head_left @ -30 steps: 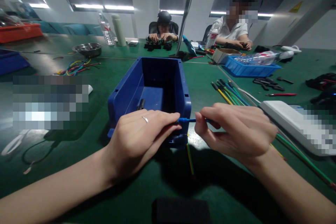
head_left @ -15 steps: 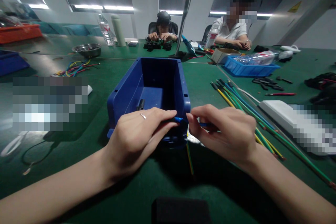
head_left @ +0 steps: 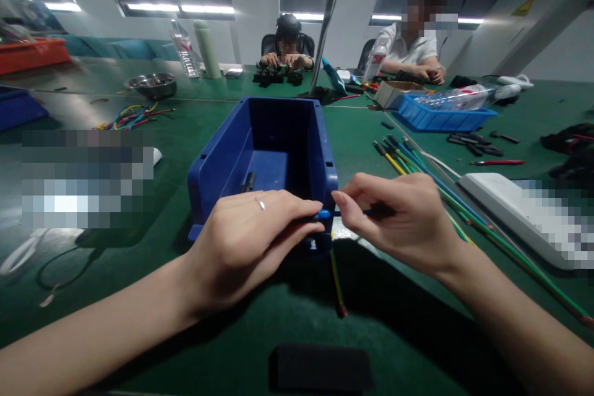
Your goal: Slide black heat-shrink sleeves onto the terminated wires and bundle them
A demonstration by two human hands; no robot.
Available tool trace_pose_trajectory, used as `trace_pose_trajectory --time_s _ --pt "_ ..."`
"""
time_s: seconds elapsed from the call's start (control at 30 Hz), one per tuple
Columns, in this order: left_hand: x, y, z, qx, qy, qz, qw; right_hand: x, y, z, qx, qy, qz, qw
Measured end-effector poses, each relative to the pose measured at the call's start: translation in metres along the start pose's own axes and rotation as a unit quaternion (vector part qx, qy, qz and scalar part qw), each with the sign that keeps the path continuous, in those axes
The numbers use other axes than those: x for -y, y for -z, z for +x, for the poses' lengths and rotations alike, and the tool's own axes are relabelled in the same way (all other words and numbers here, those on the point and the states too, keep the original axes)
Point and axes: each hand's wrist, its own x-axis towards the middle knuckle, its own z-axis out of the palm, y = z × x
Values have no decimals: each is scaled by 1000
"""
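Observation:
In the head view my left hand [head_left: 250, 241] is closed in a pinch, with a ring on one finger. A short bright blue length of wire [head_left: 323, 214] sticks out from its thumb and fingertips. My right hand [head_left: 394, 213] is closed around the same wire a little to the right; its grip hides most of that part. Both hands are over the near end of a dark blue bin [head_left: 260, 117]. Inside the bin lies a small black piece [head_left: 249, 182]. A green-yellow wire [head_left: 338, 284] with a copper end lies on the table below the hands.
Several green, blue and yellow wires [head_left: 445, 195] lie on the right beside a white power strip [head_left: 515, 210]. Farther back are a light blue tray [head_left: 445, 120], a metal bowl [head_left: 151, 85] and bottles. Near me sits a black block [head_left: 320, 368]. Two people sit across the table.
Both hands have shifted slightly right or up in view, and more of the blue wire shows at the left fingertips. The camera has tilted slightly down.

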Motion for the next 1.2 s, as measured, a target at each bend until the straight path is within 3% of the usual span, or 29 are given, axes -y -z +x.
trace_pose_trajectory --time_s 0.27,0.43,0.67,0.77,0.87,0.97,1.07,1.2 --pt "-1 1 1 10 -9 -8 1000 -1 7 3 72 -49 85 993" --pt "-3 2 1 -2 -6 -9 1000 -1 7 4 60 -67 97 991" --pt "-12 1 3 -64 82 -26 994 8 5 6 46 -164 142 975" --pt "-12 1 3 -63 74 -17 995 10 4 6 42 -183 133 973" --pt "-9 2 1 -20 45 -10 999 8 1 3 -1 -139 61 988" --pt "-7 4 1 13 54 -22 998 4 -2 -1 -42 -36 -48 997" --pt "-8 6 4 12 110 -66 992 3 0 -4 -19 48 -106 993" --pt "-10 6 9 17 162 -91 982 4 6 -3 6 105 -154 983"
